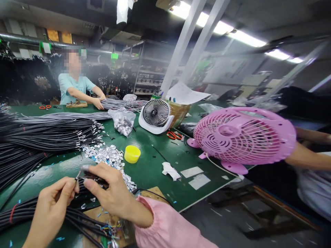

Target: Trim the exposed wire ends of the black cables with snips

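- Cable end point(77, 177), thin and small, is held above the green table point(150, 168), left of the middle of the view.
- Left hand point(53, 201) has its thumb and forefinger pressed together on this cable end.
- Right hand point(111, 186) is just beside it; thumb and forefinger come near the tip, but I cannot tell if they pinch it. Its forefinger has a grey cover point(86, 168).
- Below the hands lies a bundle of black cables point(26, 210) with a red band point(12, 213); coloured wires point(111, 228) come out at its end.
- Beyond the hands is a heap of silver foil scraps point(108, 155), and near it a yellow cup point(132, 154).
- At the left, many more black cables are spread, the larger pile point(51, 139).
- Farther back are a plastic bag point(122, 122), a white fan point(156, 113) and orange-handled scissors point(174, 135).
- Pink fan point(227, 131) stands at the right side of the table.
- Across the table, a co-worker point(77, 86) in light blue has both hands at grey cables point(124, 104).
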`<state>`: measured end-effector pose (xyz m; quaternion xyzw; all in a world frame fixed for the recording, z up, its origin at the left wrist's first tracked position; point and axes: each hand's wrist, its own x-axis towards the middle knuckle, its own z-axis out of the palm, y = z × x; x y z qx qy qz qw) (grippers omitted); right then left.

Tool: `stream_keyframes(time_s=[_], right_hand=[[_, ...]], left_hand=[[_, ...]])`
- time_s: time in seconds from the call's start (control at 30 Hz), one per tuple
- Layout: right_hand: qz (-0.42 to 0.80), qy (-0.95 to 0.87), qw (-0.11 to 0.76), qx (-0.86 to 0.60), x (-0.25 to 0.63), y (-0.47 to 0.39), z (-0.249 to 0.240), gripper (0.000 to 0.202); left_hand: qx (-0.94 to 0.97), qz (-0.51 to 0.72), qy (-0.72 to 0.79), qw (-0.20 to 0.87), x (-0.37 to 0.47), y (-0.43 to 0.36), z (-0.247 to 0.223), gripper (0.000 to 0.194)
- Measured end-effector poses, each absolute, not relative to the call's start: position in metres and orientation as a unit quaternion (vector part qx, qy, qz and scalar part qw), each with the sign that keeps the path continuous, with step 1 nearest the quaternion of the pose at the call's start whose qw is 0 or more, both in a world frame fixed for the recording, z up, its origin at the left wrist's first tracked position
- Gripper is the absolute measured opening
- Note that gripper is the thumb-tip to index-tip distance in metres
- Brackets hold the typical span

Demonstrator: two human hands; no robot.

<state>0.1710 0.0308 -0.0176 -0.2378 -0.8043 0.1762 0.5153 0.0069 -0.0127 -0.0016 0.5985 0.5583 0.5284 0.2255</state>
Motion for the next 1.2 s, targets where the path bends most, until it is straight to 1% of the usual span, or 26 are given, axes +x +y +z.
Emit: stream_keyframes(time_s=[0.13, 0.27, 0.33, 0.47, 0.57, 0.7, 0.77, 0.87, 1.03, 1.13, 1.2], right_hand=[[0.087, -0.849, 0.471, -0.224, 0.171, 0.032, -0.025, 0.026], [0.061, -0.865, 0.451, -0.212, 0.171, 0.033, -0.022, 0.033], [0.059, -0.873, 0.439, -0.202, 0.172, 0.034, -0.020, 0.029], [0.066, -0.885, 0.415, -0.201, 0.174, 0.036, -0.022, 0.020], [0.088, -0.888, 0.402, -0.204, 0.173, 0.038, -0.025, 0.020], [0.101, -0.885, 0.404, -0.208, 0.172, 0.039, -0.026, 0.021], [0.088, -0.879, 0.420, -0.209, 0.173, 0.038, -0.024, 0.021], [0.074, -0.870, 0.439, -0.214, 0.176, 0.036, -0.023, 0.021], [0.095, -0.868, 0.426, -0.238, 0.177, 0.034, -0.025, 0.021], [0.067, -0.878, 0.422, -0.214, 0.177, 0.036, -0.023, 0.025], [0.033, -0.882, 0.431, -0.188, 0.178, 0.037, -0.019, 0.029]], left_hand=[[0.604, 0.534, 0.552, 0.215, 0.006, -0.015, -0.001, 0.049], [0.613, 0.520, 0.560, 0.202, 0.006, -0.017, -0.003, 0.045], [0.610, 0.524, 0.561, 0.198, 0.006, -0.018, -0.004, 0.046], [0.593, 0.534, 0.568, 0.201, 0.006, -0.018, -0.004, 0.054], [0.592, 0.534, 0.568, 0.207, 0.006, -0.016, -0.002, 0.057], [0.589, 0.537, 0.565, 0.214, 0.006, -0.014, 0.000, 0.067], [0.577, 0.540, 0.572, 0.218, 0.006, -0.014, -0.001, 0.068], [0.550, 0.548, 0.596, 0.203, 0.005, -0.015, -0.009, 0.062], [0.555, 0.530, 0.629, 0.123, -0.003, -0.025, -0.034, 0.052], [0.582, 0.507, 0.628, 0.096, -0.007, -0.032, -0.041, 0.050], [0.598, 0.495, 0.624, 0.086, -0.007, -0.033, -0.037, 0.049]])
